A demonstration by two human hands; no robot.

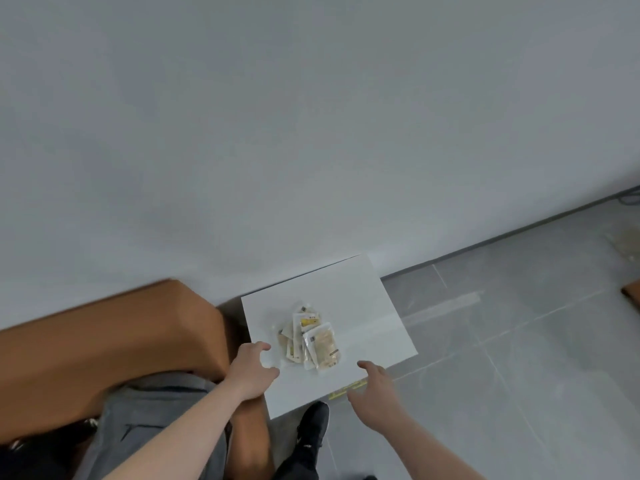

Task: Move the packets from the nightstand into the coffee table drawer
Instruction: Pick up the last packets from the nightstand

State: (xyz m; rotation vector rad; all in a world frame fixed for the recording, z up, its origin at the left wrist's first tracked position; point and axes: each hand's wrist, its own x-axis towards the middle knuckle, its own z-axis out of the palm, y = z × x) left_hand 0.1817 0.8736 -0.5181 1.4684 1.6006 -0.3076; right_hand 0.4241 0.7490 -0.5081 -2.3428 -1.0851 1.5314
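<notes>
- The nightstand has a white top and stands against a pale wall, just right of a brown upholstered piece of furniture.
- The packets lie in one loose overlapping heap near the middle of the nightstand top, toward its near edge. They are clear and whitish wrappers with yellow and tan contents; printing is too blurred to read.
- The left hand is over the near-left part of the top, just left of the heap. Its fingers are curved and spread and its thumb is set apart, so the hand is partly open with nothing in it. No contact with the packets is visible.
- The right hand is at the near-right edge of the top, beside the heap but apart from it. Its fingers are extended and relaxed, it holds nothing, and motion blur softens its outline.
- Both forearms are bare.
- A black shoe rests on the grey tiled floor just in front of the nightstand.
- Grey shorts show at lower left.
- A strip of yellow tape lies on the floor at the nightstand's near edge.
</notes>
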